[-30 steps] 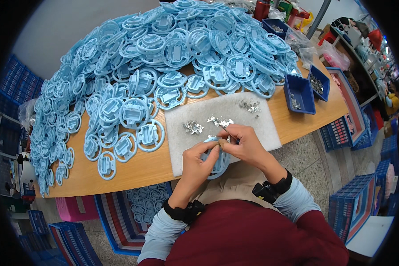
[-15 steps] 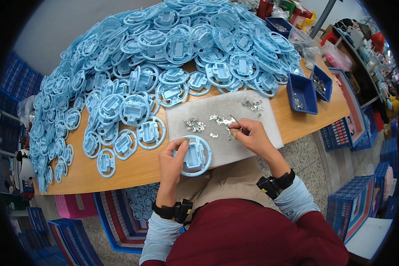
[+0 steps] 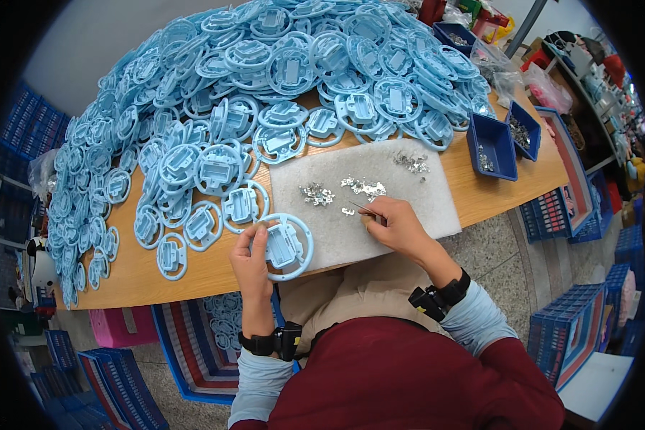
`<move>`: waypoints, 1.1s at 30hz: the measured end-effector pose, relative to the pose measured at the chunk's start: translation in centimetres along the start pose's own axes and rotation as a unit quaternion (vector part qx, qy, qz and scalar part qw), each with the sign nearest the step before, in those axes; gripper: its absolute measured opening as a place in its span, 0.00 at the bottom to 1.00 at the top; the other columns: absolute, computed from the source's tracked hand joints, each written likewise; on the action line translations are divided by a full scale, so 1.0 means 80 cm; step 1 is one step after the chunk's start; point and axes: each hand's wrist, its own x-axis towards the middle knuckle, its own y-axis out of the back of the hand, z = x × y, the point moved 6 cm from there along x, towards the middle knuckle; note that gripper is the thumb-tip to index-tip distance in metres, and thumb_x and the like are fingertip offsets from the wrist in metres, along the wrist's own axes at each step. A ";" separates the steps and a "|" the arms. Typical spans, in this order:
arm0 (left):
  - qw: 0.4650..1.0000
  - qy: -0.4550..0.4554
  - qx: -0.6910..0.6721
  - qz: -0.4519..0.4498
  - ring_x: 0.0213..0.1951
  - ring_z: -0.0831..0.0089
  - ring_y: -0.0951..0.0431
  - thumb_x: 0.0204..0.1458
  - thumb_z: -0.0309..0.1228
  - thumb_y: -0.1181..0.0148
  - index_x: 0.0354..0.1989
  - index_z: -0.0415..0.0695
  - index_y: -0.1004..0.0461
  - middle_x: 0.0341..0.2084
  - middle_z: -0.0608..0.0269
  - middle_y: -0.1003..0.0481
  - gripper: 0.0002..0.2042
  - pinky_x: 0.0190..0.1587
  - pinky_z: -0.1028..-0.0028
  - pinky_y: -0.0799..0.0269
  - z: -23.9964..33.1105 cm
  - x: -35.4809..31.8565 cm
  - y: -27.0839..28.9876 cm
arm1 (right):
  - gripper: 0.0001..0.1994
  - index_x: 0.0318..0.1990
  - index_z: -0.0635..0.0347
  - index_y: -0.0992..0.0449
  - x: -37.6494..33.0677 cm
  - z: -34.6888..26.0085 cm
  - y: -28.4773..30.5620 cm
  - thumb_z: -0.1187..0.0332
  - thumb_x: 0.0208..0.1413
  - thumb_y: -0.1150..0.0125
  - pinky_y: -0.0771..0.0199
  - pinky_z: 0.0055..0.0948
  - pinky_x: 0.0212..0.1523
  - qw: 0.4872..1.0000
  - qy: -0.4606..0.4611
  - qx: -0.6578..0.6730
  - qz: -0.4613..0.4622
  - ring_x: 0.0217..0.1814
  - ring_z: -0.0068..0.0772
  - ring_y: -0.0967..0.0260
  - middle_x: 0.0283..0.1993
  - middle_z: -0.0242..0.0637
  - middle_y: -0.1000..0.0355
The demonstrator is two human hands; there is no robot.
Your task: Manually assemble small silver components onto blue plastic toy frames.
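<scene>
My left hand (image 3: 252,259) grips the rim of a light-blue plastic ring part (image 3: 284,247), which has a boxy recessed centre. It is held at the table's front edge, overlapping the left side of a pale felt mat (image 3: 322,240). My right hand (image 3: 393,223) is closed in a pinch on slim metal tweezers (image 3: 364,208). Their tips point left, close to a single small metal piece (image 3: 347,211) on the mat. Just beyond lie loose heaps of small silvery metal pieces (image 3: 365,188). Whether the tweezer tips hold anything is too small to tell.
A large pile of the same blue ring parts (image 3: 290,72) covers the table's far and left sides. Blue bins (image 3: 491,147) with metal bits stand at the right. Below the table edge is a blue-rimmed crate (image 3: 186,351) with more rings. Stacked crates (image 3: 570,330) stand at right.
My left hand has shifted left with the ring part, which is now turned differently. My right hand has moved slightly left and toward me, bringing the tweezers near the single metal piece.
</scene>
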 end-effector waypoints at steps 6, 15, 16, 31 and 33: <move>1.000 0.015 -0.022 -0.011 0.37 0.78 0.27 0.54 0.27 0.47 0.38 0.35 0.28 0.34 0.57 0.24 0.08 0.41 0.79 0.32 0.003 -0.013 -0.002 | 0.07 0.32 0.64 0.24 0.008 0.017 0.024 0.76 0.42 0.44 0.35 0.27 0.25 0.992 0.053 -0.087 0.077 0.25 0.34 0.33 0.26 0.41 0.30; 0.998 0.052 -0.025 -0.036 0.34 0.80 0.27 0.53 0.27 0.46 0.36 0.35 0.27 0.32 0.61 0.24 0.08 0.40 0.80 0.32 -0.001 -0.020 -0.035 | 0.08 0.30 0.65 0.25 -0.006 0.085 0.121 0.72 0.40 0.42 0.32 0.34 0.32 0.963 -0.099 -0.144 0.205 0.30 0.44 0.31 0.28 0.45 0.29; 0.997 0.050 -0.019 -0.050 0.34 0.80 0.28 0.52 0.27 0.45 0.36 0.35 0.27 0.32 0.62 0.24 0.08 0.39 0.80 0.33 -0.003 -0.021 -0.042 | 0.07 0.29 0.65 0.25 -0.004 0.087 0.120 0.73 0.40 0.43 0.32 0.34 0.32 0.964 -0.080 -0.158 0.200 0.29 0.44 0.32 0.28 0.45 0.30; 0.994 0.050 0.003 -0.095 0.34 0.82 0.29 0.51 0.28 0.43 0.37 0.35 0.26 0.32 0.64 0.25 0.09 0.39 0.82 0.34 -0.004 -0.026 -0.068 | 0.06 0.30 0.63 0.25 0.016 0.031 0.067 0.75 0.42 0.45 0.33 0.37 0.35 0.966 0.059 -0.245 -0.057 0.33 0.47 0.34 0.29 0.42 0.33; 0.994 0.053 -0.003 -0.094 0.34 0.82 0.29 0.51 0.28 0.43 0.37 0.35 0.26 0.32 0.64 0.25 0.09 0.39 0.82 0.34 -0.006 -0.027 -0.065 | 0.06 0.30 0.63 0.25 0.016 0.030 0.073 0.73 0.43 0.46 0.33 0.38 0.35 0.974 0.060 -0.218 -0.017 0.33 0.48 0.33 0.29 0.43 0.33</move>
